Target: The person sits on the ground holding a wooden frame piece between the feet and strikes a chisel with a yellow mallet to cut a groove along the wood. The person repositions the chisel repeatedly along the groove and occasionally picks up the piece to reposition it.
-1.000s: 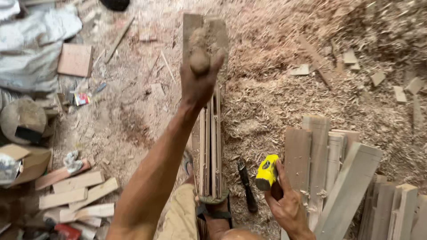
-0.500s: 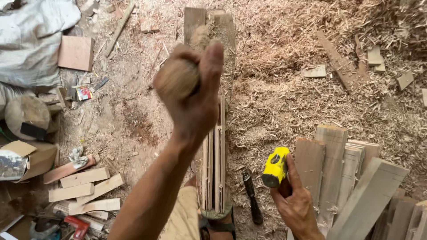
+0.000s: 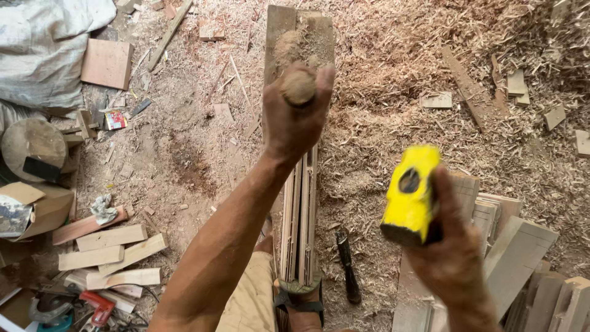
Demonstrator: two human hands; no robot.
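Observation:
My left hand (image 3: 295, 120) is raised in front of me, closed around a round wooden handle end (image 3: 298, 87). My right hand (image 3: 452, 246) is lifted at the right and grips a yellow block-shaped tool (image 3: 410, 193) with a dark round spot on its face. Beneath both hands a bundle of thin wooden slats (image 3: 299, 215) lies on edge on the floor, running away from me to a flat board (image 3: 299, 31) dusted with sawdust. My sandalled foot (image 3: 299, 298) rests against the near end of the bundle.
Wood shavings (image 3: 393, 80) cover the floor. Cut planks (image 3: 522, 258) are stacked at the right, short offcuts (image 3: 110, 246) at the left. A dark-handled tool (image 3: 347, 267) lies beside the bundle. A grey sack (image 3: 49, 43), a round wooden stump (image 3: 34, 147) and power tools (image 3: 67, 307) sit left.
My right hand has lifted the yellow tool off the plank stack up towards the camera. My left hand has turned, so the wooden handle end now points up at me.

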